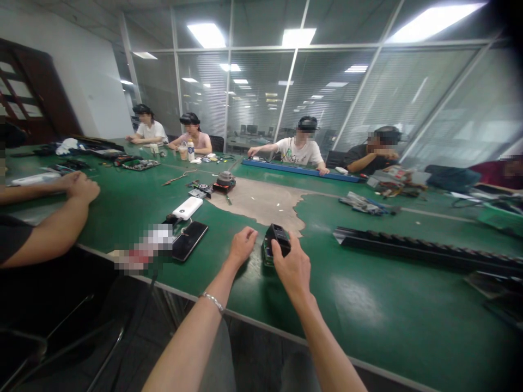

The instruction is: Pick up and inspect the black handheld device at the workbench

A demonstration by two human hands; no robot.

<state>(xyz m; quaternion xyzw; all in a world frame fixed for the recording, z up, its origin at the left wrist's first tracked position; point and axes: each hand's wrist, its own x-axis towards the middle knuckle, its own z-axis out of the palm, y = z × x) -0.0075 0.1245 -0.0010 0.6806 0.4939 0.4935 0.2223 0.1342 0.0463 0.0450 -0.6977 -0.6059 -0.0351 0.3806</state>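
**Right hand point(295, 265) closed on device point(278, 237)**

Its grip spans the device, thumb on the near side, fingers along the right. Whether the device rests on the tabletop point(355, 305) or just above, I cannot tell. Left of the device, apart from it, the left hand point(244, 246) is curled, its contents hidden. Farther left lies a phone point(190, 241).

1. A black, boxy device point(279, 233) with a greenish layer along its lower left side; finer details are too small to tell.
2. It sits tilted in the right hand point(295, 263), thumb across its near side.
3. It is at the table point(408, 321); whether it touches the surface is unclear.
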